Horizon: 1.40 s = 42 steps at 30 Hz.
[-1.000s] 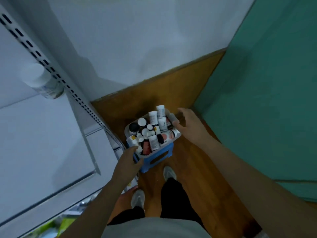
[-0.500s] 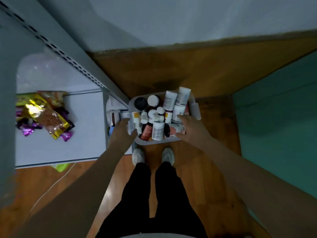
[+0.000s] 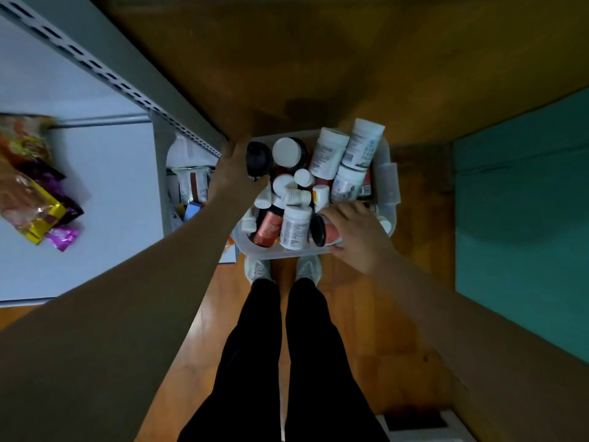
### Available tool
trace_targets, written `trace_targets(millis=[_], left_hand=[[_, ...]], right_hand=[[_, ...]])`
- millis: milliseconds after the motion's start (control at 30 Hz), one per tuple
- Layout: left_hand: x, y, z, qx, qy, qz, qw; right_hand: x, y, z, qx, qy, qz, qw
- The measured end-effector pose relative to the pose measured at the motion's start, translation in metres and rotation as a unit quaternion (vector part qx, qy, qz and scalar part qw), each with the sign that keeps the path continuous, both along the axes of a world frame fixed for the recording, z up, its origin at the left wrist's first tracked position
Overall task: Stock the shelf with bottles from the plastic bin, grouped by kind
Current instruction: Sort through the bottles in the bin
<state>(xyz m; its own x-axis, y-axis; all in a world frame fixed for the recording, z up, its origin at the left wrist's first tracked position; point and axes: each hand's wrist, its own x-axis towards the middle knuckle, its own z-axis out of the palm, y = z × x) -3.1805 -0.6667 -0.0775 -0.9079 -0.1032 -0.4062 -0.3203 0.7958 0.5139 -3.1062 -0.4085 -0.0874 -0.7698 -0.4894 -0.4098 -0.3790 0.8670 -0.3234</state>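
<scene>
Snack packets point(image 3: 35, 199) lie on a white ledge point(image 3: 105, 199).

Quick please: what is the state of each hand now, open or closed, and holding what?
Left hand: closed on a black-capped bottle in the bin.
Right hand: on the bin's near corner, fingers over the bottles; grip cannot be told.

Snack packets point(image 3: 35, 199) on shelf point(image 3: 105, 193) (left)

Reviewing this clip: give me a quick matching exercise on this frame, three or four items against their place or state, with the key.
Things:
1. left hand
2. right hand
3. snack packets
4. two tall white bottles

Places or states:
A. on the white shelf at left
B. at the bin's far right corner
C. grips a black-lidded bottle
D. on the bin's near right rim

Pairs: 1-C, 2-D, 3-A, 4-B
</scene>
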Motion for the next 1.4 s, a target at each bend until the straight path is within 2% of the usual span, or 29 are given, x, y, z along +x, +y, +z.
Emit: trace_targets(millis=[233, 433, 600, 833, 1033, 1200, 1400], left_hand=[[-0.001, -0.002, 0.009, 0.016, 0.009, 0.033, 0.999], [0.011, -0.012, 0.044, 0.043, 0.04, 0.061, 0.996], [0.028, -0.017, 0.087, 0.065, 0.075, 0.099, 0.99], [0.068, -0.008, 0.16, 0.085, 0.117, 0.176, 0.974], [0.096, 0.018, 0.241, 0.13, 0.166, 0.241, 0.947], [0.099, 0.023, 0.317, 0.172, 0.24, 0.248, 0.923], [0.124, -0.007, 0.419, 0.226, 0.364, 0.296, 0.854]], right_hand=[[-0.002, -0.003, 0.009, -0.016, -0.005, -0.012, 1.0], [-0.001, -0.006, 0.038, -0.087, 0.01, -0.062, 0.994], [-0.004, -0.006, 0.066, -0.164, -0.002, -0.141, 0.976], [-0.013, -0.014, 0.127, -0.282, 0.002, -0.228, 0.932], [-0.035, -0.027, 0.217, -0.382, 0.058, -0.251, 0.888], [-0.061, -0.043, 0.306, -0.508, 0.059, -0.245, 0.824], [-0.049, -0.084, 0.414, -0.624, 0.001, -0.209, 0.753]])
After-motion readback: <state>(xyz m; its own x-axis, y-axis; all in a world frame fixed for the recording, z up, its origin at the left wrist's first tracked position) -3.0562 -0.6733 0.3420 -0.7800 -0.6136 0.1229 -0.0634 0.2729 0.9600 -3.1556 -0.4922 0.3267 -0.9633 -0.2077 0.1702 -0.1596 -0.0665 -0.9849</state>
